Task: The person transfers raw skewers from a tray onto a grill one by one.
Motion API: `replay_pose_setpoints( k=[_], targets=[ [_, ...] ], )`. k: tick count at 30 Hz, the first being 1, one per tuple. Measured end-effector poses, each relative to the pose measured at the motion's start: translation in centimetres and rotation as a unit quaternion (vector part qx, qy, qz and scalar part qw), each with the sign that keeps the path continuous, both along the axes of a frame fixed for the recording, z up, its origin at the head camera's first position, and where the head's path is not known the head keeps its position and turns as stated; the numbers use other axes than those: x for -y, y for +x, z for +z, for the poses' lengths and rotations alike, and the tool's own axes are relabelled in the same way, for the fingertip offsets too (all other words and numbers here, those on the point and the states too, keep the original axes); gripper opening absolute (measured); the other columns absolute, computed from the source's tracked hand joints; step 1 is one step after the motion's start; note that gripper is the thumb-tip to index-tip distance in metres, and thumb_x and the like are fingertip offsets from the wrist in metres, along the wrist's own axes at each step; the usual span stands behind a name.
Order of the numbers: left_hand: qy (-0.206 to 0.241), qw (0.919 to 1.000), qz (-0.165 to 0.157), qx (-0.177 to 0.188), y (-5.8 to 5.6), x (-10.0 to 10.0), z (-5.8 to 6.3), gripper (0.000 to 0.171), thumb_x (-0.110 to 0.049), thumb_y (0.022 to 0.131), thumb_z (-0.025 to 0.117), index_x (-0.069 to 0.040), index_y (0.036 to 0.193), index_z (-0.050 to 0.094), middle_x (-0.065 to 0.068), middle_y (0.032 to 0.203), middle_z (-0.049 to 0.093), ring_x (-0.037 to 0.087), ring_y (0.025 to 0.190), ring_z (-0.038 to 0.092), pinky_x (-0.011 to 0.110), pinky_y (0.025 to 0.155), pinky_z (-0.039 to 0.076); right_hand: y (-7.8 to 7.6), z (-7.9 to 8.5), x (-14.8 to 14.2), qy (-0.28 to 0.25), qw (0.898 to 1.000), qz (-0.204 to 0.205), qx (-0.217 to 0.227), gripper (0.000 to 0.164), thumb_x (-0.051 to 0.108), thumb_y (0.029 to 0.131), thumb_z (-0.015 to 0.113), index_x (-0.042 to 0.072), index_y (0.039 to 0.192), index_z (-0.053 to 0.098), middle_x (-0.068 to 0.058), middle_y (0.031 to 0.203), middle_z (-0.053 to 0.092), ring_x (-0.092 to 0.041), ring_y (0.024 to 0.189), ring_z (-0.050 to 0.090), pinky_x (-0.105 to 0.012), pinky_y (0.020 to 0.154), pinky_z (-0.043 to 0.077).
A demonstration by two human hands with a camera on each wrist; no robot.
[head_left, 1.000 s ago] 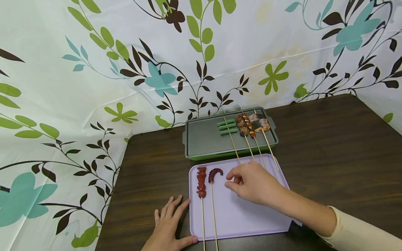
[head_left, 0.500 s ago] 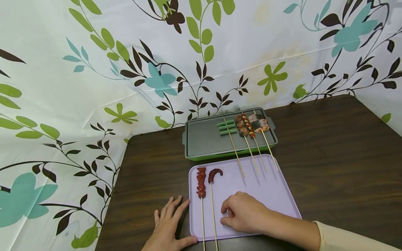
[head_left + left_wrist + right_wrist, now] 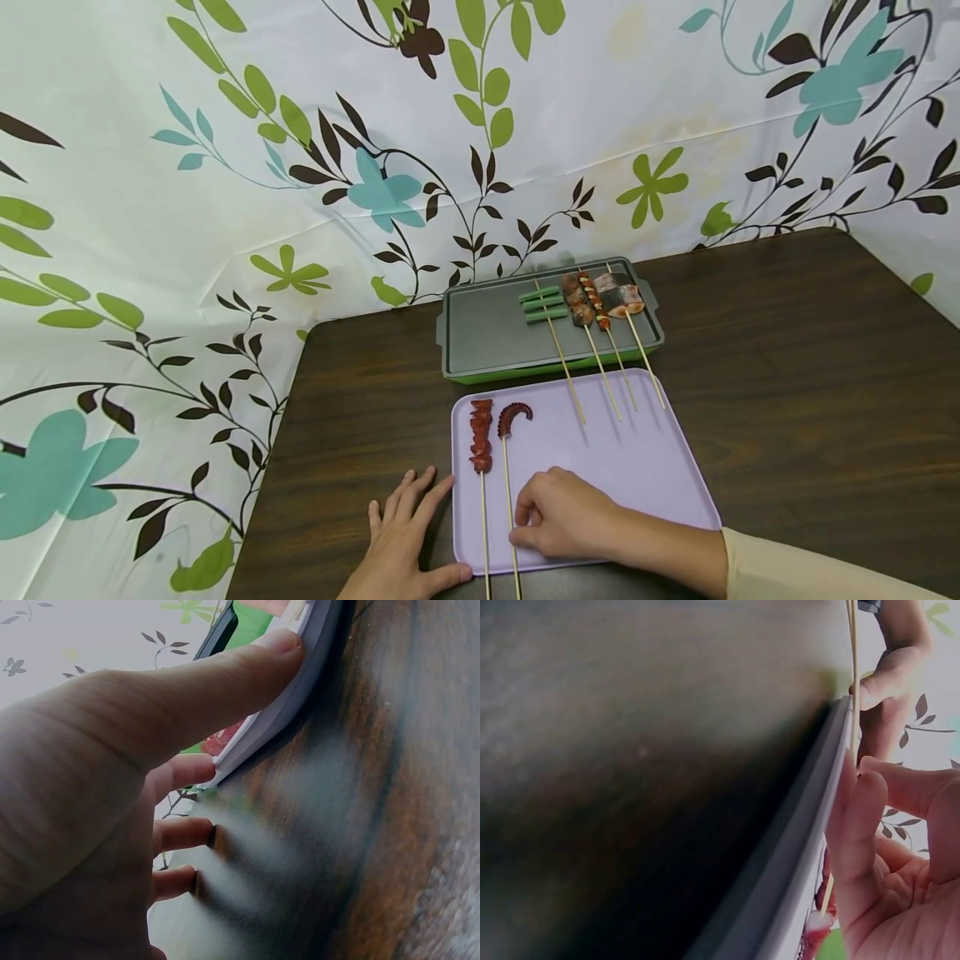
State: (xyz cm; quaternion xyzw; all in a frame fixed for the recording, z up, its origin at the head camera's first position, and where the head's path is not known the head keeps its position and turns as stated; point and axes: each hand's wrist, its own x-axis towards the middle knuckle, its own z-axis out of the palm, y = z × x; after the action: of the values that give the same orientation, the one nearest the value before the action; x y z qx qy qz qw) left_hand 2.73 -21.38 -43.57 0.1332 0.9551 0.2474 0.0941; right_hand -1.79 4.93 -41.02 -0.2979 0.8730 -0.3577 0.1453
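In the head view, my right hand (image 3: pixel 558 514) is over the front of the lilac tray (image 3: pixel 637 467). Its thumb and forefinger pinch the lower stick of the octopus tentacle skewer (image 3: pixel 507 475); the right wrist view shows those fingertips (image 3: pixel 870 784) close together at the stick. Left of it, a skewer of dark red pieces (image 3: pixel 481 437) lies parallel, and both sticks reach past the tray's front edge. My left hand (image 3: pixel 401 533) has its fingers spread on the table, with forefinger and thumb (image 3: pixel 281 643) touching the tray's left rim.
Behind the tray stands a grey grill plate (image 3: pixel 487 325) on a green base. On its right half lie a green vegetable skewer (image 3: pixel 543 305), two skewers of browned pieces, and a fish skewer (image 3: pixel 619 293), their sticks overhanging the tray. A patterned cloth (image 3: pixel 450 125) hangs behind the table.
My right hand has come down from the overhanging skewer sticks toward the tray's front, then left to the tentacle skewer's stick. My left hand has stayed in place.
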Motion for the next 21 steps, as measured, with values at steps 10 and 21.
replay_pose_setpoints(
  k=[10, 21],
  targets=[
    [0.003, 1.0000, -0.003, -0.002, 0.1, 0.0, 0.0, 0.098, -0.070, 0.066, 0.069, -0.035, 0.149, 0.031, 0.005, 0.155, 0.027, 0.040, 0.141, 0.016, 0.080, 0.092, 0.005, 0.0, -0.3, 0.9, 0.008, 1.000, -0.007, -0.004, 0.025, 0.035, 0.073, 0.078, 0.031, 0.054, 0.062, 0.027, 0.049, 0.044, 0.002, 0.060, 0.043, -0.016, 0.055, 0.035],
    [0.001, 1.0000, -0.005, -0.008, 0.0, -0.1, 0.2, 0.097, -0.072, 0.067, 0.067, -0.034, 0.149, 0.032, 0.005, 0.154, 0.029, 0.043, 0.139, 0.018, 0.081, 0.091, 0.006, -0.2, -0.3, -0.3, -0.011, 0.998, -0.008, 0.062, 0.022, 0.026, 0.074, 0.077, 0.027, 0.058, 0.063, 0.023, 0.042, 0.049, 0.009, 0.045, 0.047, -0.015, 0.049, 0.039]
  ],
)
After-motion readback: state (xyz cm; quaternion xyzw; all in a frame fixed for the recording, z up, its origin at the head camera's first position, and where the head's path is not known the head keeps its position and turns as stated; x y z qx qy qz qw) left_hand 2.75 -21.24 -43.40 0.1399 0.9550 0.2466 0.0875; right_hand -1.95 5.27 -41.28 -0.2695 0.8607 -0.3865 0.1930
